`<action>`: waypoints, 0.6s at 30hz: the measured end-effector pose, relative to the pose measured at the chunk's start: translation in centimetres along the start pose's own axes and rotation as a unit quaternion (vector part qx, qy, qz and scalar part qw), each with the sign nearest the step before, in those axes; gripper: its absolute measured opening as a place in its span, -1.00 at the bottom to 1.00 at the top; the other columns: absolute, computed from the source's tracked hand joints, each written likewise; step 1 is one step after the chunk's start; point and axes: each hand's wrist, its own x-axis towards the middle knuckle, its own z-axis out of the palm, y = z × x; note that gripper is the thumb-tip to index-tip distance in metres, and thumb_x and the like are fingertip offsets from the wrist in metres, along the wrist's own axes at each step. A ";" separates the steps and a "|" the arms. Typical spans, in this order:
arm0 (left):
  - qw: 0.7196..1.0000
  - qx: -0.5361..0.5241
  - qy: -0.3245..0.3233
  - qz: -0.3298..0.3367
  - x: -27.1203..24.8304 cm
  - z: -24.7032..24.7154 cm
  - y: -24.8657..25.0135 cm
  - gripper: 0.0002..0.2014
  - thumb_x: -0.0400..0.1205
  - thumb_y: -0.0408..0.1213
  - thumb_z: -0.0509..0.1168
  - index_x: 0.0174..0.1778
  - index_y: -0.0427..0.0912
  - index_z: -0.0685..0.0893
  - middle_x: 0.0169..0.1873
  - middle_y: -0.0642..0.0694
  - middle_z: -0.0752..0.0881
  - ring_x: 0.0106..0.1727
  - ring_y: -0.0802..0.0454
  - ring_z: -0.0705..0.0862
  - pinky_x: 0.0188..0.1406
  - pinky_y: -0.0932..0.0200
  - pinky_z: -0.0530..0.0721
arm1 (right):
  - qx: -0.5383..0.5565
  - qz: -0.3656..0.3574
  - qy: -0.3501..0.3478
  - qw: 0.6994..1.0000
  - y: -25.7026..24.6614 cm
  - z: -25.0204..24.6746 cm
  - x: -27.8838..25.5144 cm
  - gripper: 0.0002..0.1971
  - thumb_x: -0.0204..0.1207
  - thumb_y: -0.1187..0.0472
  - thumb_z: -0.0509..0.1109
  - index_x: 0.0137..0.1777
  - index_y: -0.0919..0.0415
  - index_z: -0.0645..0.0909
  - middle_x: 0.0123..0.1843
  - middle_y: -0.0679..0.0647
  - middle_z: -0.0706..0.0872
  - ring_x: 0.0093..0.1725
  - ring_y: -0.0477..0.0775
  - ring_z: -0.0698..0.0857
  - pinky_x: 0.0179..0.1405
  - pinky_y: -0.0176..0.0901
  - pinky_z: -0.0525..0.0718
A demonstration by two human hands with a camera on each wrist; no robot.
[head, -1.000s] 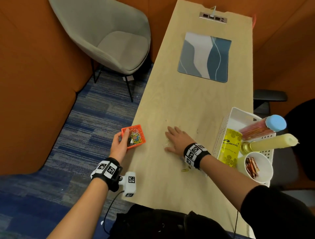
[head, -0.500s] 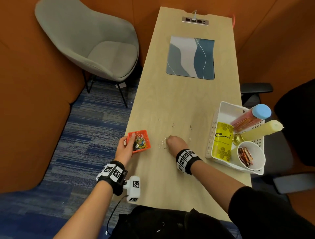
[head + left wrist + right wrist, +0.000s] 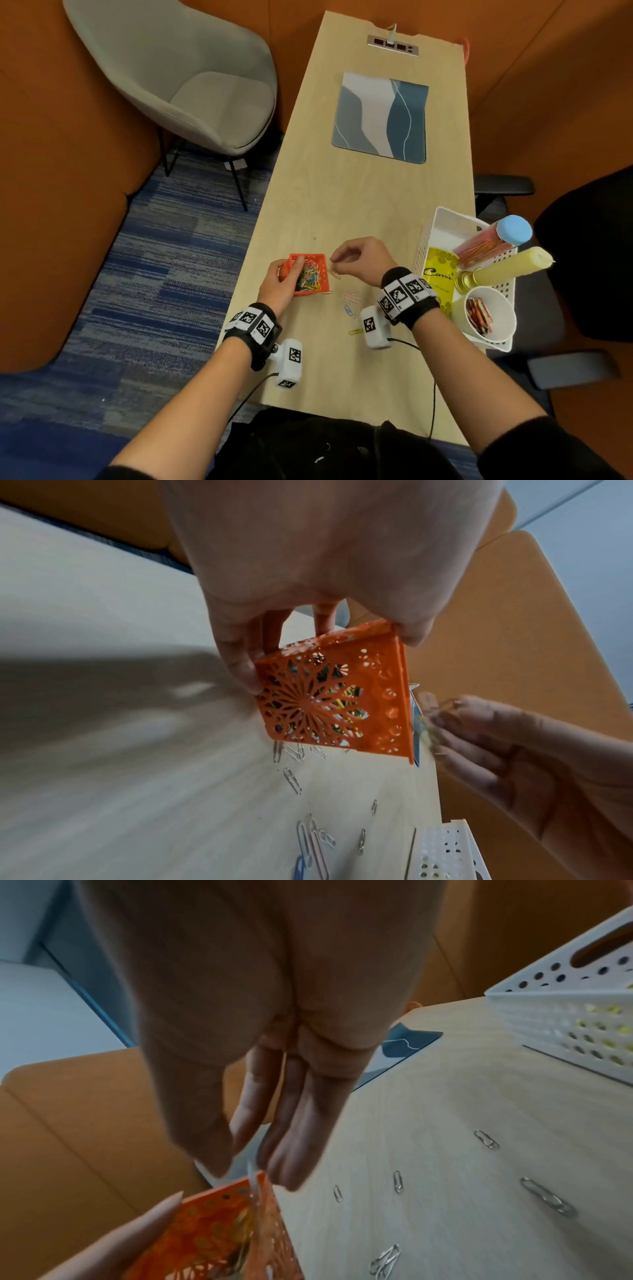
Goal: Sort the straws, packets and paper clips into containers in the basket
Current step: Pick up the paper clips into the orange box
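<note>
My left hand [image 3: 287, 278] grips a small orange lattice box [image 3: 310, 274] holding coloured paper clips; the left wrist view shows the orange box [image 3: 329, 704] lifted and tilted above the table. Just right of its rim, my right hand [image 3: 338, 259] pinches a few paper clips [image 3: 251, 1177] between thumb and fingers. Several loose paper clips [image 3: 350, 298] lie on the wood in front of the box, with more silver paper clips [image 3: 310, 840] visible from the left wrist.
A white perforated basket [image 3: 432, 230] stands at the table's right edge with a yellow packet [image 3: 440, 270], a blue-lidded straw jar [image 3: 493, 240], a pale yellow bottle [image 3: 510, 267] and a white cup [image 3: 503, 329] of brown packets. A blue-grey mat [image 3: 380, 114] lies farther back.
My right hand went from lying flat on the table to gathering clips and lifting them to the box. My left hand brought the orange box right, closer to it.
</note>
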 end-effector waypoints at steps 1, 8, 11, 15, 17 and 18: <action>1.000 0.000 -0.004 -0.002 0.0 0.3 0.1 -0.43 0.49 0.43 0.34 0.27 0.13 0.58 0.15 -0.02 0.76 0.16 0.01 0.74 0.32 -0.01 0.66 | -0.009 -0.004 -0.011 1.000 0.1 0.0 0.1 -0.87 0.35 0.36 0.61 -0.15 0.17 0.80 -0.22 0.02 0.83 -0.27 -0.17 0.76 -0.17 -0.42 0.69; 1.000 0.005 -0.004 -0.001 0.4 -0.3 0.4 -0.54 0.63 0.29 0.31 0.30 0.07 0.55 0.18 -0.02 0.73 0.20 0.02 0.70 0.30 0.06 0.60 | -0.173 0.243 0.164 0.940 7.6 -0.1 3.3 -0.51 0.58 0.25 0.37 0.50 0.34 0.45 0.45 0.29 0.56 0.43 0.27 0.55 0.38 -0.01 0.52; 1.000 -0.015 0.017 -0.010 0.9 -1.7 0.3 -0.52 0.59 0.32 0.34 0.29 0.10 0.56 0.16 -0.02 0.74 0.19 0.03 0.72 0.35 0.01 0.62 | -0.180 0.225 0.148 0.946 8.0 3.3 4.3 -0.40 0.64 0.25 0.27 0.63 0.38 0.18 0.61 0.32 0.31 0.57 0.31 0.34 0.52 0.08 0.38; 0.998 -0.032 0.048 -0.015 1.3 -3.3 0.0 -0.51 0.60 0.29 0.36 0.29 0.05 0.57 0.17 -0.06 0.74 0.16 0.03 0.72 0.34 -0.01 0.64 | -0.235 0.166 0.131 0.949 7.6 7.8 6.5 -0.31 0.73 0.09 0.15 0.71 0.37 -0.05 0.74 0.34 -0.04 0.72 0.31 -0.01 0.70 0.08 0.02; 0.998 -0.033 0.056 -0.023 1.2 -3.9 -0.1 -0.35 0.41 0.48 0.35 0.26 0.11 0.59 0.15 -0.04 0.75 0.20 -0.02 0.73 0.39 -0.10 0.63 | -0.272 0.133 0.104 0.947 6.9 8.8 7.7 -0.32 0.74 0.05 0.10 0.72 0.34 -0.08 0.74 0.33 -0.09 0.73 0.30 -0.05 0.70 0.09 0.00; 0.997 -0.029 0.060 -0.026 1.3 -4.2 -0.3 -0.29 0.30 0.56 0.32 0.23 0.16 0.59 0.15 -0.02 0.75 0.20 -0.03 0.73 0.40 -0.13 0.63 | -0.282 0.106 0.089 0.949 6.5 9.2 8.4 -0.33 0.74 0.06 0.10 0.73 0.30 -0.07 0.74 0.32 -0.09 0.73 0.30 -0.05 0.70 0.11 0.01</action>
